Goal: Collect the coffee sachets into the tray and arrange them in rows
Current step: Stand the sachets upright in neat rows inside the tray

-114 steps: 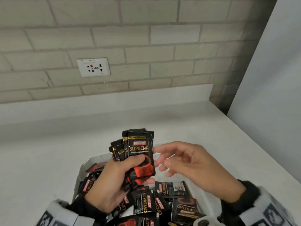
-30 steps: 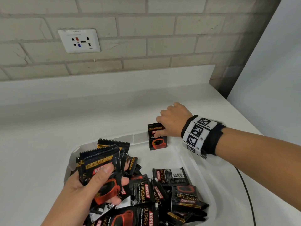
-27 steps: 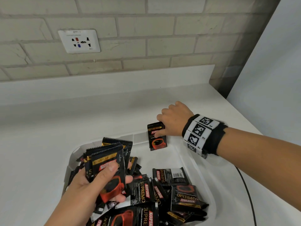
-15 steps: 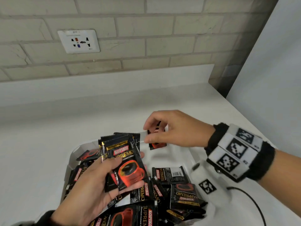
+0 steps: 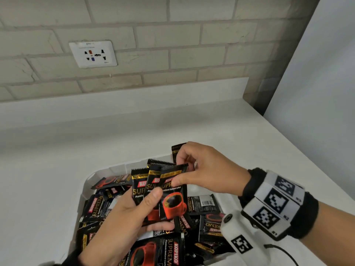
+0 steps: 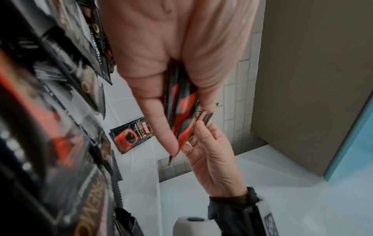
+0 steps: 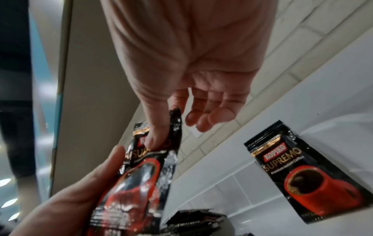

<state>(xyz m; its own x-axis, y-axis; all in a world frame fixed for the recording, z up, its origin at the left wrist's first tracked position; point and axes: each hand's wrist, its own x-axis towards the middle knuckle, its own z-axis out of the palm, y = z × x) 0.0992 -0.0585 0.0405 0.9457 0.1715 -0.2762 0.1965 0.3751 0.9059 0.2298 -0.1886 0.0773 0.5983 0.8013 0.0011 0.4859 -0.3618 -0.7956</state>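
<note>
Sachets [image 5: 173, 194] fan out inside our left hand [image 5: 123, 223], gripped above the tray [image 5: 90, 177]. Our right hand [image 5: 203, 173] pinches the front one's top corner; we judge it light, thin, slippery.

We see a white wall socket [image 5: 93, 54] set in the pale brick wall [image 5: 172, 35] above a white countertop [image 5: 57, 150], with a plain grey panel [image 5: 317, 83] at the right.
</note>
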